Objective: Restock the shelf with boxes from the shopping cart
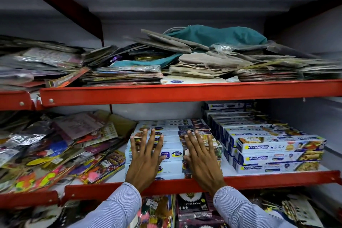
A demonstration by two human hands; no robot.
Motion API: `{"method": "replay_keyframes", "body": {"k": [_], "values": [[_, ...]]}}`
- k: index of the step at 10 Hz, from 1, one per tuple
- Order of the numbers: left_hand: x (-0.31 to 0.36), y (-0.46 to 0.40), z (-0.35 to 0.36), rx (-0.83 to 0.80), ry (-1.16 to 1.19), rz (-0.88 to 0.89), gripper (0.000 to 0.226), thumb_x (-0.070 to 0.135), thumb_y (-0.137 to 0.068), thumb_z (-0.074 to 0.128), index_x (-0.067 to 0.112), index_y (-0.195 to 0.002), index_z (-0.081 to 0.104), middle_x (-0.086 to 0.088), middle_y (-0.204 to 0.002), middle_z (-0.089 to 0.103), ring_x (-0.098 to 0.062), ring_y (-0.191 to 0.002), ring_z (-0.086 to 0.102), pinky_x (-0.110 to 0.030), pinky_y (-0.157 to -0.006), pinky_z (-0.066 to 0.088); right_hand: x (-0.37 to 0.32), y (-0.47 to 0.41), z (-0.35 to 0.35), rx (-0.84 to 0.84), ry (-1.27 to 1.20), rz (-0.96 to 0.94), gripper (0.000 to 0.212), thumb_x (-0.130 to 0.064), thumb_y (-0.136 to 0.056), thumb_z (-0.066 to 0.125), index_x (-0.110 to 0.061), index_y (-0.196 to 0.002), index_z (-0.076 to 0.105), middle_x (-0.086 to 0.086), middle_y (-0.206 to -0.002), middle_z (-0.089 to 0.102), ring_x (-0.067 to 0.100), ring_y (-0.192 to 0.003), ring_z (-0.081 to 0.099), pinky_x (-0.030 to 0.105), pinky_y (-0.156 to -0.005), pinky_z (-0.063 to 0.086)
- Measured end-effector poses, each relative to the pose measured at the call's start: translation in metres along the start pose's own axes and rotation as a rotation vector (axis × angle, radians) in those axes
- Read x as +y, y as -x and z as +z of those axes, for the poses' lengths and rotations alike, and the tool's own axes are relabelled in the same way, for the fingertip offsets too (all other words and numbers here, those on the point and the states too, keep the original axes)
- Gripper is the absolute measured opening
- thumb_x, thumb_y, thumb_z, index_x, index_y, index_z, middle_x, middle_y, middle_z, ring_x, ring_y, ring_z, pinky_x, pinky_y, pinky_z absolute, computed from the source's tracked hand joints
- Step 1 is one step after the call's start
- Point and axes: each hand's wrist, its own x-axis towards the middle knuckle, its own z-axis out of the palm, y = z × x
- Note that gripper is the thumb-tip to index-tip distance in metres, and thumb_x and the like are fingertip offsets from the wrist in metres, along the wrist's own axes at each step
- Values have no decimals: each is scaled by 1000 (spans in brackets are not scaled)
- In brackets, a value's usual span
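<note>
A stack of long white foil-wrap boxes [172, 131] lies in the middle of the red-edged shelf [259, 178]. My left hand [145, 157] rests flat on the stack's top and front, fingers spread. Beside it my right hand [201, 159] also lies flat on the boxes with fingers apart. Neither hand grips a box. To the right stands a taller stack of Freshwrapp boxes [279, 152], reaching back to the wall. The shopping cart is out of view.
Loose colourful party packets [61, 148] fill the shelf's left side. The upper shelf [185, 92] carries piles of flat packets and a teal bag [216, 34]. Foil balloon packs [193, 207] hang below the shelf edge.
</note>
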Motion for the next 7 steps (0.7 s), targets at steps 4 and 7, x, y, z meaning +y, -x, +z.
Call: {"method": "replay_keyframes", "body": {"k": [4, 7], "values": [[-8, 0, 12, -33, -20, 30, 62, 51, -103, 12, 18, -156, 20, -20, -163, 24, -44, -150, 19, -75, -114, 9, 7, -8, 7, -113, 24, 1, 63, -61, -96, 26, -22, -141, 47, 1, -153, 45, 24, -142, 42, 50, -114, 21], [5, 6, -8, 11, -13, -11, 70, 57, -102, 13, 13, -156, 19, -19, -165, 15, -42, -153, 9, -76, -114, 14, -9, -2, -7, 63, 20, 11, 64, -53, -102, 19, -18, -157, 12, 3, -167, 5, 26, -154, 11, 55, -121, 10]]}}
